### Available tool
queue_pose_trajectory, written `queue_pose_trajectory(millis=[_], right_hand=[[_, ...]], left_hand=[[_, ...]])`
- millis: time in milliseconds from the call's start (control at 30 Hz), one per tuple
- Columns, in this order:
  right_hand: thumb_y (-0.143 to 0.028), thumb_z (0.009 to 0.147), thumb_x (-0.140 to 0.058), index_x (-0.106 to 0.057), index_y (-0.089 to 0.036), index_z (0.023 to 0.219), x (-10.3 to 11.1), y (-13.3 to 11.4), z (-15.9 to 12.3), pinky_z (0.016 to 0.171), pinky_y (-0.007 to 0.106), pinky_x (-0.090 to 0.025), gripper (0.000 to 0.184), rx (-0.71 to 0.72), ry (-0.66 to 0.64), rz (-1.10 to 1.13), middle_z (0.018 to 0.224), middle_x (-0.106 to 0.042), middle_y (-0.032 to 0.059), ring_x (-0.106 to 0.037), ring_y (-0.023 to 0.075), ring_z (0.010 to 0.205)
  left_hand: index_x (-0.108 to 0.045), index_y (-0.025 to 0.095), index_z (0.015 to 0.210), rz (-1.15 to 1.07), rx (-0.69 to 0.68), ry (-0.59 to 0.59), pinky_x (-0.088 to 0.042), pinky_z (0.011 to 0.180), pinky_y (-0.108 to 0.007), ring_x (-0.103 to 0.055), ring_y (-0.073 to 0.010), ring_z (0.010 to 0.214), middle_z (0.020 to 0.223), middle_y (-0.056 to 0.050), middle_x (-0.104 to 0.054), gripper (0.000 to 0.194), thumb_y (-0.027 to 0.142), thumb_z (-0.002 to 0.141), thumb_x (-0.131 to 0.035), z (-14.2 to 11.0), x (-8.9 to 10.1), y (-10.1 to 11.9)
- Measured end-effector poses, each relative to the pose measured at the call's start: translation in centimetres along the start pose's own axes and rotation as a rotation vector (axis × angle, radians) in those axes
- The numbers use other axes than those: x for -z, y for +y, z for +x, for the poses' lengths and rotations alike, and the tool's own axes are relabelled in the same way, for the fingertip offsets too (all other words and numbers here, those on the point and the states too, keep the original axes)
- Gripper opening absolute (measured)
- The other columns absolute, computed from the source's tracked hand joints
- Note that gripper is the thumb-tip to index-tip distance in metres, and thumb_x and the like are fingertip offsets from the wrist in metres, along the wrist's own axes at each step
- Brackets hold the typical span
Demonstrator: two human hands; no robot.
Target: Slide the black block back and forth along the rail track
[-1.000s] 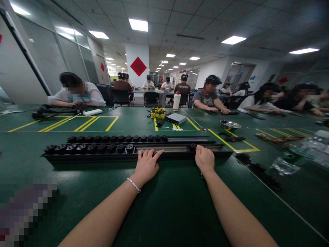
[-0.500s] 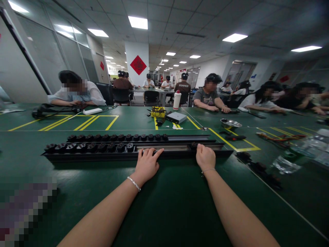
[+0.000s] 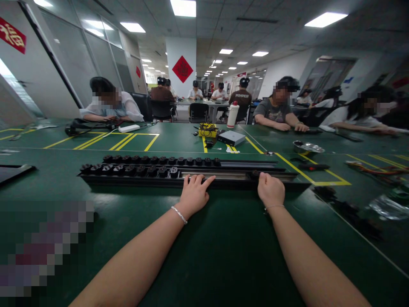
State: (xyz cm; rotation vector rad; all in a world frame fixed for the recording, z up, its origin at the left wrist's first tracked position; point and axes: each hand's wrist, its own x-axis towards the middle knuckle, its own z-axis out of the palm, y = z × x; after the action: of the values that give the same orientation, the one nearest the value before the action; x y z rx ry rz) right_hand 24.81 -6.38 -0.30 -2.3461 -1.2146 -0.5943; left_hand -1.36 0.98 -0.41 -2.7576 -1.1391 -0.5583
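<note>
Two long black power-track rails lie side by side across the table. A row of round black socket modules fills the left part of the front rail, and a similar row sits in the rear one. My left hand rests on the front rail's near edge, fingers spread, beside the bare metallic channel. Farther right, my right hand is closed on a single black socket module in the channel. Its fingertips are partly hidden by the fist.
Beyond the rails are a yellow box with cables, a grey box, a white bottle and a metal bowl. More black modules and a plastic bottle lie at right. Several people sit around the tables.
The camera view has turned left and slightly down, so everything sits farther right in the picture. Both hands keep about the same places on the rail.
</note>
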Motion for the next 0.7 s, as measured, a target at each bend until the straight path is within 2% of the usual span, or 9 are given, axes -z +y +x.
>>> queue_pose_trajectory(millis=[133,700], right_hand=[[-0.031,0.094,-0.028,-0.065,-0.013,0.075,-0.07,0.01,0.08,0.063,0.031,-0.025,0.045,0.006,-0.012,-0.055,0.068,-0.064,0.0114,-0.051,0.0180,0.063],[-0.032,0.093,-0.029,-0.065,-0.013,0.074,0.06,0.08,0.14,0.061,0.031,-0.024,0.045,0.017,-0.013,-0.042,0.063,-0.061,0.0096,-0.048,0.0167,0.058]], left_hand=[[-0.035,0.036,0.137,-0.003,0.003,0.009,-0.022,0.104,-0.048,-0.044,-0.0248,0.116,0.126,-0.005,-0.052,0.062,0.024,0.079,-0.052,0.00,0.01,0.06],[-0.033,0.036,0.138,-0.001,0.004,0.000,-0.021,0.105,-0.049,-0.043,-0.0252,0.117,0.127,-0.005,-0.050,0.063,0.025,0.080,-0.052,0.09,-0.18,0.07]])
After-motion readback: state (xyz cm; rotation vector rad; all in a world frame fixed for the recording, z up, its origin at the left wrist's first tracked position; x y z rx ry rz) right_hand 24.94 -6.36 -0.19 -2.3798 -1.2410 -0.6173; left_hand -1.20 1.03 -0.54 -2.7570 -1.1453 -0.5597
